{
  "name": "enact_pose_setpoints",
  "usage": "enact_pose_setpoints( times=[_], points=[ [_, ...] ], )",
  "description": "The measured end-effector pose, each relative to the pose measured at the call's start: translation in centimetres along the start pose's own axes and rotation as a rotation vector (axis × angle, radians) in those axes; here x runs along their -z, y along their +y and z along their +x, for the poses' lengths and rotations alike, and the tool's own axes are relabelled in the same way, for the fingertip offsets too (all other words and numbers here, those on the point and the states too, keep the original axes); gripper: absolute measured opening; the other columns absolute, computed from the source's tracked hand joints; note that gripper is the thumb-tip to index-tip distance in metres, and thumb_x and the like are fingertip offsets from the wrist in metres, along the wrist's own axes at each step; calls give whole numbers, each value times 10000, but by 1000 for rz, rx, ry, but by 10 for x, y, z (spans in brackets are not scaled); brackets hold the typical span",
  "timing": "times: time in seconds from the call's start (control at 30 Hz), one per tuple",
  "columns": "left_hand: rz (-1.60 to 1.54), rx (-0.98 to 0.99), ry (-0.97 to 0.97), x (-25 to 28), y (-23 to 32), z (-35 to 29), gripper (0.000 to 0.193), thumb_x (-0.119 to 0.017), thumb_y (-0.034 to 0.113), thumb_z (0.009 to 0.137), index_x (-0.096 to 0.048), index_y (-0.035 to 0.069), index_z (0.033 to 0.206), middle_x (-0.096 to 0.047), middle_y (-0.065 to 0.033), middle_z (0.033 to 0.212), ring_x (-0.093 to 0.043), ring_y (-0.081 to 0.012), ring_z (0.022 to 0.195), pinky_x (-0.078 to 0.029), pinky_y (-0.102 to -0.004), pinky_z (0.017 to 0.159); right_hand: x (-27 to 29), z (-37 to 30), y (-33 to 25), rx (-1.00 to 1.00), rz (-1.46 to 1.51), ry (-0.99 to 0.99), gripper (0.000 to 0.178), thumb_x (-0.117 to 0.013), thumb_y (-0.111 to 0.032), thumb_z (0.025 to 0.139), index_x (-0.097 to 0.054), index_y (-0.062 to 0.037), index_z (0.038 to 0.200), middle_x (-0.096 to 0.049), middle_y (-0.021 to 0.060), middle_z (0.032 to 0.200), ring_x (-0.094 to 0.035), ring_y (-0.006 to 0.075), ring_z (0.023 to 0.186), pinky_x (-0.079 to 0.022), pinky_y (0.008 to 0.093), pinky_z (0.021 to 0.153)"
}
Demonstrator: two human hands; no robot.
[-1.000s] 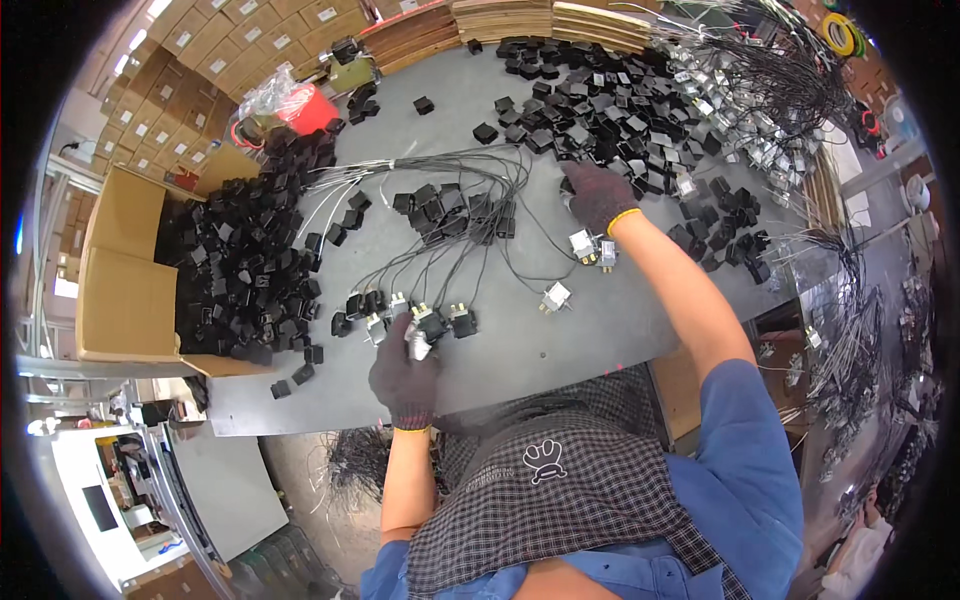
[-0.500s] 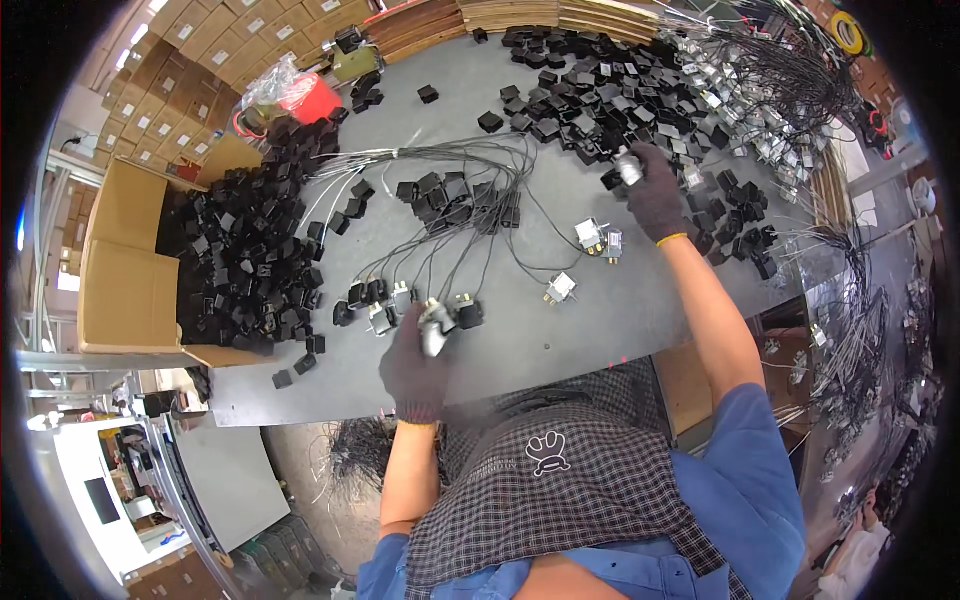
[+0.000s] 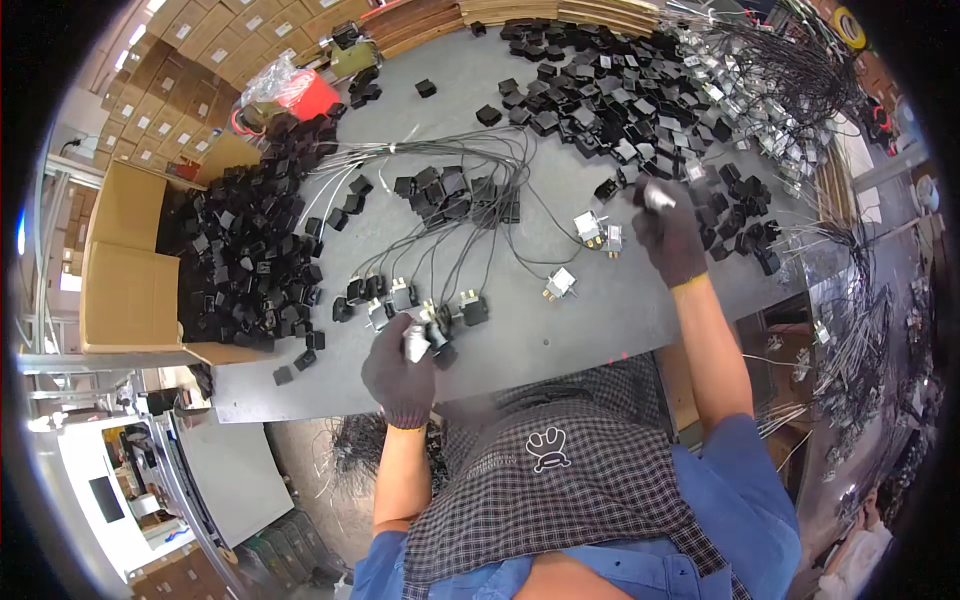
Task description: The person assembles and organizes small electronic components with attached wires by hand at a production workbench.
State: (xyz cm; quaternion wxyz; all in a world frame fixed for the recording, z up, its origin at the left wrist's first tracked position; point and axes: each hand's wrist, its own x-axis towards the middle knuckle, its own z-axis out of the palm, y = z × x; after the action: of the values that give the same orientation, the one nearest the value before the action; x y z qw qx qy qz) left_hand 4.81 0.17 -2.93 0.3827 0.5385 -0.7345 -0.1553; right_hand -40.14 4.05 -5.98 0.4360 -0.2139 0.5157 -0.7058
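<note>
My left hand (image 3: pixel 400 375), in a dark knit glove with silvery fingertips, is closed around a small wired metal-cased part (image 3: pixel 433 328) near the front edge of the table. Beside it lie similar parts with brass terminals, among them one with a black body (image 3: pixel 472 307). My right hand (image 3: pixel 668 235), gloved the same way, has its fingers drawn together by the right-hand pile of black plastic covers (image 3: pixel 600 110). What it grips, if anything, is hidden by the fingers. One black cover (image 3: pixel 606 188) lies just left of its fingertips. Two silver parts (image 3: pixel 587 227) and another (image 3: pixel 560 282) lie between my hands.
A bundle of black wires (image 3: pixel 480 150) crosses the grey table (image 3: pixel 540 370), over a cluster of black covers (image 3: pixel 440 195). At left, a cardboard box (image 3: pixel 130 290) lies open with black covers heaped out of it. Many wired silver parts (image 3: pixel 740 100) are piled at far right.
My right hand has drawn back toward me and slightly right, away from the cover pile. My left hand has shifted a little left, the wired part still in its fingers.
</note>
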Motion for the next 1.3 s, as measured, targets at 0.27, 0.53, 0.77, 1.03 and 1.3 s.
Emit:
enact_pose_setpoints(
  times=[0.27,0.53,0.77,1.03,1.3],
  points=[
    [31,-14,67,5,1,5,347,-749,261,912,-779,159,1242,-792,-149,919,-774,-384,860,-607,-461,790,-49,-89,8,-270,-249,-173,438,-559,-299,1029,-643,-51,1380,-780,107,1076,-663,121,622,-472,245,510],
    [119,-136,18,14,26,0,373,-796,97,906,-737,0,1261,-797,-198,1024,-802,-307,885,-614,-405,778,-30,-99,54,-180,-400,-116,469,-611,-269,1038,-583,-85,1469,-713,106,1288,-744,169,807,-556,293,586],
    [7,70,-108,11,16,19,458,-746,73,909,-715,52,1365,-809,-171,1138,-807,-237,964,-619,-374,836,-41,-104,69,-233,-284,-181,481,-610,-268,1063,-556,-72,1499,-702,106,1279,-767,209,861,-620,322,662],
    [134,-51,-313,16,-11,15,530,-691,124,951,-647,46,1474,-790,-225,1117,-800,-373,1015,-623,-388,911,-48,-98,69,-212,-251,-145,457,-605,-274,1069,-579,-51,1467,-711,119,1276,-765,225,851,-604,319,629],
    [-605,343,-156,22,15,7,501,-616,60,882,-723,26,1370,-743,-39,1033,-606,-77,673,-497,-244,593,-44,-105,71,-184,-251,-80,478,-611,-307,1081,-570,-37,1474,-746,150,1267,-745,190,814,-587,299,620]
  ],
)
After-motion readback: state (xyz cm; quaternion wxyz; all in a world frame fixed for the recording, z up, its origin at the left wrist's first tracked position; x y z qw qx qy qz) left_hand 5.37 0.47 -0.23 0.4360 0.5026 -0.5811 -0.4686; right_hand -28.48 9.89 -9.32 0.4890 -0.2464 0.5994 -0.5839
